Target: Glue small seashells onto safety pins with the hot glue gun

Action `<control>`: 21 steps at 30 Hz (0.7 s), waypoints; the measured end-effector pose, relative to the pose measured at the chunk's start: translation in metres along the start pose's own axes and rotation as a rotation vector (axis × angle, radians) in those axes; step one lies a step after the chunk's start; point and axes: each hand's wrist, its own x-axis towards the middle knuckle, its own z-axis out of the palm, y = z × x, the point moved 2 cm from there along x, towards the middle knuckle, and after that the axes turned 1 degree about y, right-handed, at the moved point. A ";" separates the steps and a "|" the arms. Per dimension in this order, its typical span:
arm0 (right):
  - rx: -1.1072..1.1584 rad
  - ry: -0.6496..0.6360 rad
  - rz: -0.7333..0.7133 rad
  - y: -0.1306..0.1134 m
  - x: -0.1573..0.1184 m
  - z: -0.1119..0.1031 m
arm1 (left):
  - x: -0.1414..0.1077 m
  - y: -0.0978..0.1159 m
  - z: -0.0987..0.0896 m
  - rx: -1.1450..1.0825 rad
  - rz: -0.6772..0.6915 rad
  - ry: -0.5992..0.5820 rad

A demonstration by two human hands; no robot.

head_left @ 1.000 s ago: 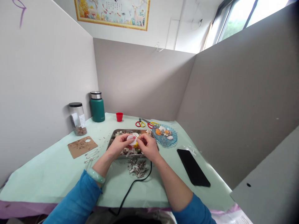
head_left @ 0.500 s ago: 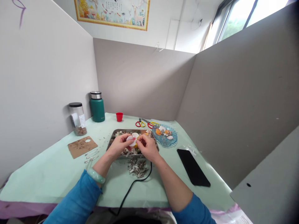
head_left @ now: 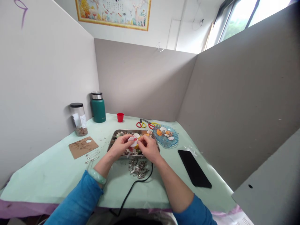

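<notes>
My left hand (head_left: 120,145) is closed, pinching a thin white disc (head_left: 131,141) between thumb and fingers. A small pink-red patch shows at the disc's edge; I cannot tell what it is. My right hand (head_left: 148,146) is closed too, its fingertips pressed together at the disc's right edge. Whether they grip the disc or something tiny is hidden. Both hands hover over a metal tray (head_left: 112,137) filled with shells and small orange, yellow and white pieces. In front of the tray lies a pile of small metal clasps (head_left: 138,169).
On the right are a blue glass dish (head_left: 173,140) with shells and a black phone (head_left: 194,168). Scissors (head_left: 153,125) and a red cup (head_left: 120,117) stand behind. To the left are a green bottle (head_left: 98,109), a jar (head_left: 79,122), cardboard (head_left: 79,150), safety pins (head_left: 92,157); a black cable (head_left: 131,189) runs in front.
The hands and the white disc stay almost in place, with only slight finger movement. The whole view has shifted a little.
</notes>
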 end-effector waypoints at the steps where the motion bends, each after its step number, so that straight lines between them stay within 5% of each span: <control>1: 0.000 0.001 0.000 0.000 0.000 0.000 | 0.000 0.000 0.000 0.010 0.004 -0.002; 21: -0.010 -0.008 0.015 0.003 0.000 0.001 | 0.000 -0.002 0.000 -0.002 -0.020 0.023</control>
